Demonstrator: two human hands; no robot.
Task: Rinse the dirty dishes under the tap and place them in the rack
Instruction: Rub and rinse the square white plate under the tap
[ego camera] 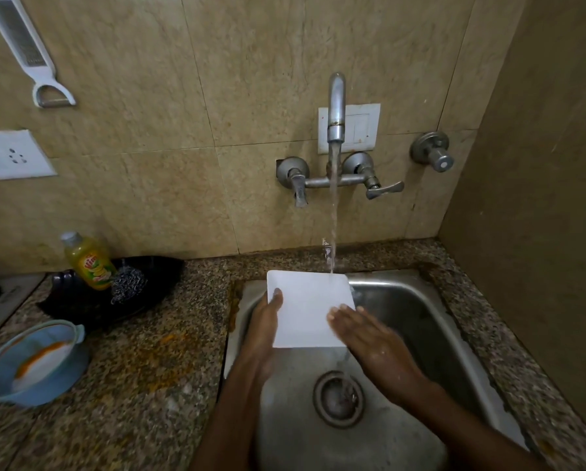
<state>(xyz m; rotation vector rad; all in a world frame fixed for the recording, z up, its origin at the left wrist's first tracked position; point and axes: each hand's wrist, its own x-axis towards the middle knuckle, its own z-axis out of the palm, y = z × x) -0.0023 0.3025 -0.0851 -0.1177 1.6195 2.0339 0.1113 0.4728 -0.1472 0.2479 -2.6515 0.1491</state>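
Directly under the running tap (336,107), over the steel sink (420,314), the left hand (262,329) grips a white square plate (307,307) by its edge; the right hand (369,338) lies flat-fingered on it. Left of the sink, speckled granite counter (155,368) carries a blue basin (30,362); beige tiles (149,113) rise behind.

Single view, head-worn wide-angle camera, looking forward and steeply down from above the sink (420,307), which is filling the lower centre and right of the frame close beneath the lens. The tiled wall and tap (336,110) are facing the camera across the upper half, edges bowing with lens distortion. The counter (142,368) is running off the lower left. Both forearms are entering from the bottom edge. No second view is sharing the scene.
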